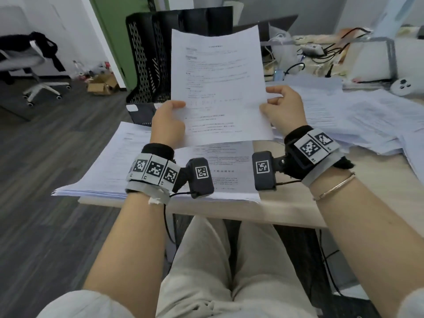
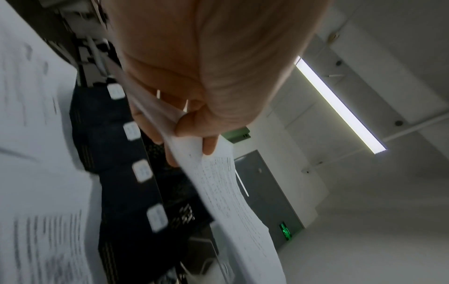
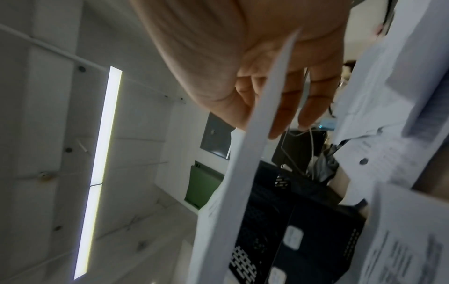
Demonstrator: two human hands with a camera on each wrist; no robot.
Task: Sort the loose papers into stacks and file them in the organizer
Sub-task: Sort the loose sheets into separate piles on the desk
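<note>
I hold one white printed sheet (image 1: 218,76) upright over the desk, in front of the black mesh organizer (image 1: 146,60). My left hand (image 1: 176,107) pinches the sheet's lower left edge, thumb on the printed side. My right hand (image 1: 269,104) pinches its right edge. In the left wrist view the left hand (image 2: 194,132) has thumb and fingers closed on the sheet (image 2: 230,201), with the organizer's labelled slots (image 2: 143,171) behind. In the right wrist view the right hand (image 3: 272,92) has its fingers behind the sheet (image 3: 245,153). A flat stack of papers (image 1: 110,166) lies under my wrists.
Loose papers (image 1: 358,111) spread across the desk's right side. Cables and a power strip (image 1: 312,50), a white box (image 1: 371,58) and a small white device (image 1: 403,86) crowd the back right. An office chair (image 1: 29,63) and a cardboard box (image 1: 102,86) stand on the floor to the left.
</note>
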